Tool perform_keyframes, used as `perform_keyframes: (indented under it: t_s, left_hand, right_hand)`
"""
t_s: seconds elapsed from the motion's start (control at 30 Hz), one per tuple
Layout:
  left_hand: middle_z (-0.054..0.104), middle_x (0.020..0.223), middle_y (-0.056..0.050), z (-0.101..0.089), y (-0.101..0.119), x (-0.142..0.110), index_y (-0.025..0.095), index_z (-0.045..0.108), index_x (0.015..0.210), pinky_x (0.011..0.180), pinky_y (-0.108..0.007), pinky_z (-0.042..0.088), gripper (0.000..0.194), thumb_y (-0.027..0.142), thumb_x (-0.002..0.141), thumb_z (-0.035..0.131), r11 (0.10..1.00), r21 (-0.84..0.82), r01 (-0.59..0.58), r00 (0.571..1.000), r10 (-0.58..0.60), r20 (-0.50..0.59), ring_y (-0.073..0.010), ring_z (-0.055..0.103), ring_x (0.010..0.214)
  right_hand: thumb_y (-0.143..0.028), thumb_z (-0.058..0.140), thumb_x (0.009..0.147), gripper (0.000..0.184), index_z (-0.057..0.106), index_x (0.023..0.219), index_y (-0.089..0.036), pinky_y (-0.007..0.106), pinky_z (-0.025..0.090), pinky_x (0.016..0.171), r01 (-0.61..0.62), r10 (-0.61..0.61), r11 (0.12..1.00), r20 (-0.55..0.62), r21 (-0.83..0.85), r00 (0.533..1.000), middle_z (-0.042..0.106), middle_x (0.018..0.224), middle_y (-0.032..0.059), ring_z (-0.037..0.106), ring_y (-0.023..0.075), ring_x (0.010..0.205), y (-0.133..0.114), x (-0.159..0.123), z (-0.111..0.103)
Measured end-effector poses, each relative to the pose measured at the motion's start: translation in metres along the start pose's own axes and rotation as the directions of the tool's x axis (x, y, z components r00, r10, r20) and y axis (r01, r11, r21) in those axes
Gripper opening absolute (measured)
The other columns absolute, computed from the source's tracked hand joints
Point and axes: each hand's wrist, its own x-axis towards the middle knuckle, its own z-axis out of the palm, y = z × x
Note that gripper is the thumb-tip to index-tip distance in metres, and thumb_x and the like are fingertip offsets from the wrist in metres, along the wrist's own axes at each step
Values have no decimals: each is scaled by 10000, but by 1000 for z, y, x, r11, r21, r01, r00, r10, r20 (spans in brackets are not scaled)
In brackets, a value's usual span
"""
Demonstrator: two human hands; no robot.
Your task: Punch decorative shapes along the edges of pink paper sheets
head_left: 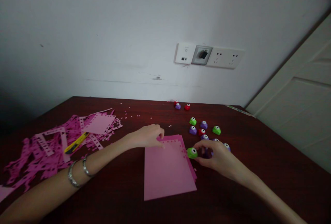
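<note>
1. Nearest, the left forearm (51,193) wears bracelets (69,175); left hand (148,136) curls at the far edge of pink sheets (168,172), grip unclear.
2. Right hand (218,155) pinches a green punch (192,153) at their right edge.
3. More punches (216,130) stand right; scraps (73,125) and a knife (77,143) lie left.
</note>
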Motion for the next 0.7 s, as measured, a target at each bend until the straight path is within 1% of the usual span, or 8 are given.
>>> perform_keyframes:
  t_s: [0.1,0.23,0.43,0.53,0.7]
  left_hand:
    - [571,851,-50,5,-1,2,174,605,841,617,-271,374,366,485,659,669,995,82,57,995,-63,74,-206,529,788]
    - [577,850,-51,12,-2,5,176,574,839,602,-268,369,396,472,613,711,989,122,81,993,-90,74,-218,536,800]
    - [595,823,-42,17,-7,9,174,564,838,621,-276,368,418,454,584,744,989,119,83,994,-90,59,-204,536,754]
    - [609,789,-29,17,-7,10,170,567,859,655,-282,370,409,430,597,743,994,82,73,994,-79,74,-198,535,748]
    - [605,843,-44,15,-8,11,159,590,865,658,-268,370,391,408,604,740,995,26,95,989,-97,107,-194,531,776]
  right_hand:
    - [-199,633,698,142,694,825,-202,241,389,533,-33,32,999,10,9,999,617,681,5,523,142,604,7,-4,6]
    - [-225,616,730,157,699,863,-213,252,401,545,-51,51,998,25,34,998,631,709,15,537,155,627,11,-5,10]
    - [-221,601,746,172,686,895,-200,262,426,571,-46,45,997,25,65,999,669,777,27,558,159,645,7,-5,8]
    - [-223,596,758,171,680,906,-206,261,433,582,-33,31,996,27,86,999,671,801,27,568,160,666,6,-6,8]
    - [-216,592,768,167,679,910,-205,259,434,584,-22,20,997,35,77,999,665,811,26,572,158,673,5,-8,8]
